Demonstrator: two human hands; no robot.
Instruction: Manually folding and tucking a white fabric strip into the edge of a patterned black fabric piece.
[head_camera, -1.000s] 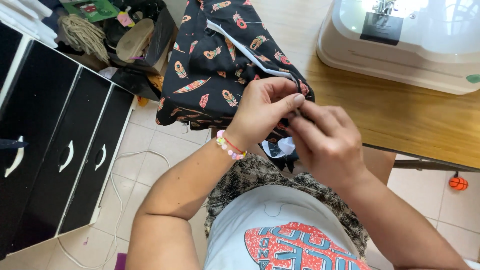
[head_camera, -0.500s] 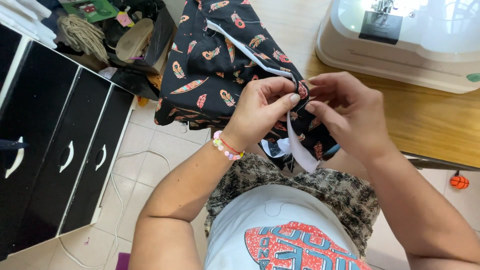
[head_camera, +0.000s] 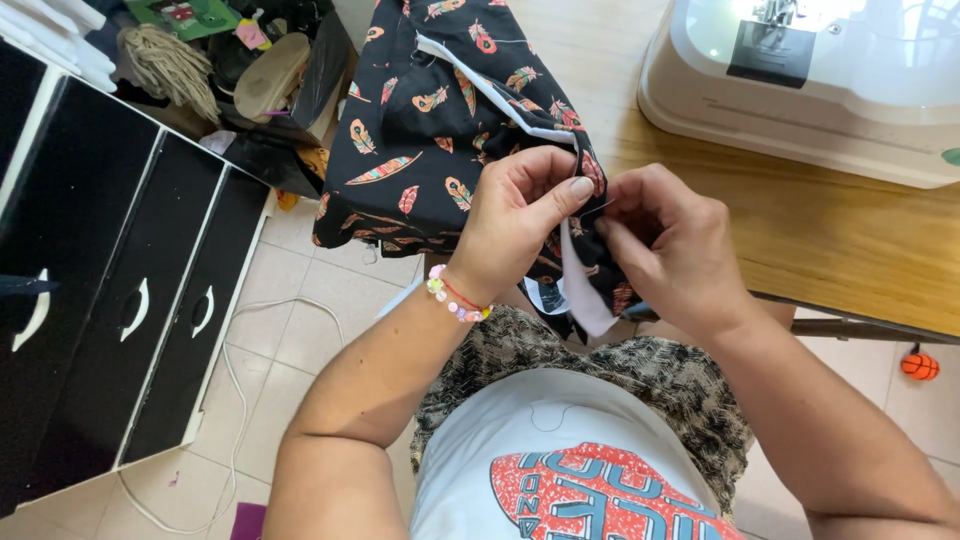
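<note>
Left hand: the left hand (head_camera: 515, 225), a beaded bracelet (head_camera: 455, 298) at its wrist, has thumb and fingers pressed together on a folded edge of the black cotton fabric printed with orange and teal feathers (head_camera: 430, 140).
Right hand: right there beside it, the right hand (head_camera: 670, 245) has its fingertips closed on the same edge, the two hands almost touching. Something thin may sit between those fingers, perhaps a pin or needle; too small to tell.
Fabric position: the feather-print cloth spills off the near edge of the wooden table (head_camera: 830, 225), its bulk lying on the tabletop and draping toward the tiled floor (head_camera: 300, 330), the gripped end held up in front of the person's chest.
White strip: a white lining or facing strip (head_camera: 580, 290) runs along the cloth's edge and hangs down below the hands.
Progress: by my read, the edge is folded and pinched in place at this one spot. No finished stitching can be made out, and most of the white-edged seam up the cloth looks loose, so plenty is left.
Surroundings: a white sewing machine (head_camera: 800, 80) sits on the table, well apart from the hands. A black cabinet with curved white handles (head_camera: 110, 290) stands to the left.
</note>
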